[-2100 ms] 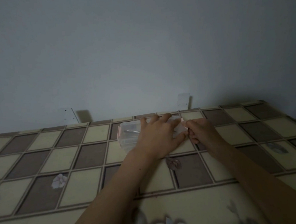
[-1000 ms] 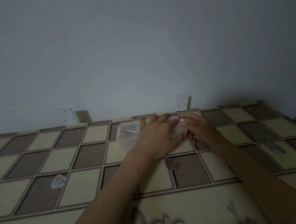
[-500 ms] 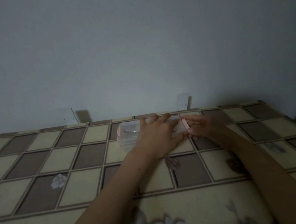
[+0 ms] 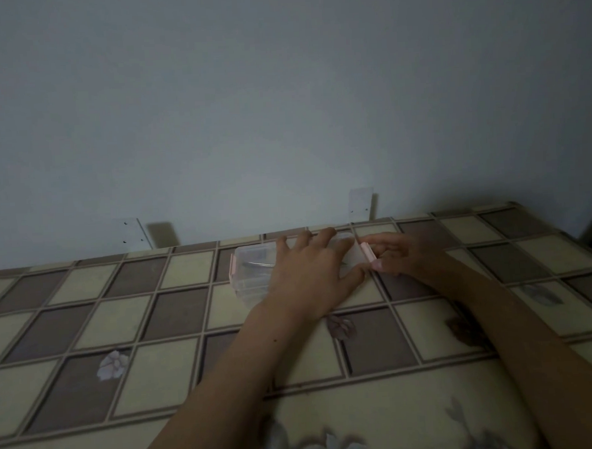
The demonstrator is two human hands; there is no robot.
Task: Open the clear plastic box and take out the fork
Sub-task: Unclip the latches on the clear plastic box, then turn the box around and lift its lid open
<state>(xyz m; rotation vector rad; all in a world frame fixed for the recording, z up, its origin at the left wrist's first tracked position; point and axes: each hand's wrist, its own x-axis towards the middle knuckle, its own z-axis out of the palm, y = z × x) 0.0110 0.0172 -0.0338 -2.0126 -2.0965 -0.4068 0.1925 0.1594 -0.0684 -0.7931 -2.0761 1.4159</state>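
The left hand (image 4: 310, 271) lies flat and spread on the clear plastic box (image 4: 253, 282) on the checked table (image 4: 175, 309). The right hand (image 4: 407, 257) pinches its pink end latch (image 4: 368, 255); the fork (image 4: 255, 263) lies inside

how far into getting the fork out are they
Done: nothing fully. In hand: left hand presses the lid of the clear plastic box; right hand pinches the right pink latch, seemingly swung out. Left: left pink latch looks closed, lid on, fork inside.
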